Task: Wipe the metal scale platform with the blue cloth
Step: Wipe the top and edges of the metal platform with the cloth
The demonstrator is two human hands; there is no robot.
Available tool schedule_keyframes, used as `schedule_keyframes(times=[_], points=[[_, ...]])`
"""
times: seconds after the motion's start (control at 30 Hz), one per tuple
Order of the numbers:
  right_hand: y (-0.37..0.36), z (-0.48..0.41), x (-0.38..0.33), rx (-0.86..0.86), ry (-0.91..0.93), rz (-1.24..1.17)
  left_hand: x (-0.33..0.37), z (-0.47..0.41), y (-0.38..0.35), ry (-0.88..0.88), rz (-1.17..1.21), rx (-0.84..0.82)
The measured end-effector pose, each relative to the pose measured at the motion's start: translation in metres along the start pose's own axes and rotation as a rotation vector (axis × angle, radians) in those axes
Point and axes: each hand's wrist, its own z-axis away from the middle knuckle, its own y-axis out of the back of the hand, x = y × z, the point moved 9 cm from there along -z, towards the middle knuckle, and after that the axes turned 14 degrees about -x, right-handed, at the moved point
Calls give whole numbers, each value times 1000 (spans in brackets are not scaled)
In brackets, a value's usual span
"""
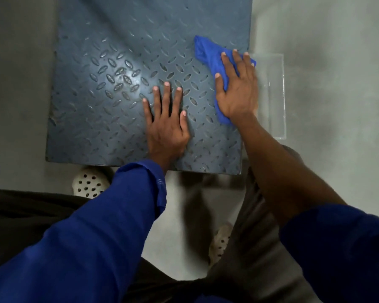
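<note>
Blue cloth (206, 51) under R grip (239, 92), by platform (109, 106) edge.

Right hand (236, 88) flat on blue cloth (206, 53), platform (109, 88) right edge; left hand (165, 119) flat beside.

No readable text, label or number anywhere in view.

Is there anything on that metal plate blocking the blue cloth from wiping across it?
Only the person's own left hand, resting flat on the platform just left of the blue cloth, which the right hand presses down near the right edge. No other thing shows on it.
</note>
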Motion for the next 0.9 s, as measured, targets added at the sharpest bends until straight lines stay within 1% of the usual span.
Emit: schedule_keyframes(times=[0.07, 0.13, 0.27, 0.33, 0.43, 0.53, 0.7, 0.77, 0.9], points=[[4, 12, -3, 19, -6, -2, -1, -3, 1, -4, 8, -1], [5, 49, -8, 9, -31, -16, -2, -2, -1, -2, 18, -9], [-7, 159, -24, -131, -124, 42, -1, -1, -3, 7, 7, -2], [-12, 175, -26, -162, -158, 67, -1, -2, -4, 9, 15, 10], [-14, 159, -21, -189, -146, 21, 2, -4, -4, 0, 18, 16], [-15, 142, -17, -162, -121, 35, 4, -5, -6, -2, 6, 21], [-8, 58, -13, -116, -146, 34, 7, -10, -7, -24, 12, 22], [-5, 39, -10, -85, -153, 35, 9, -12, -8, -32, 4, 19], [5, 31, -9, 5, -164, 44, 9, -16, -6, -55, 7, 32]])
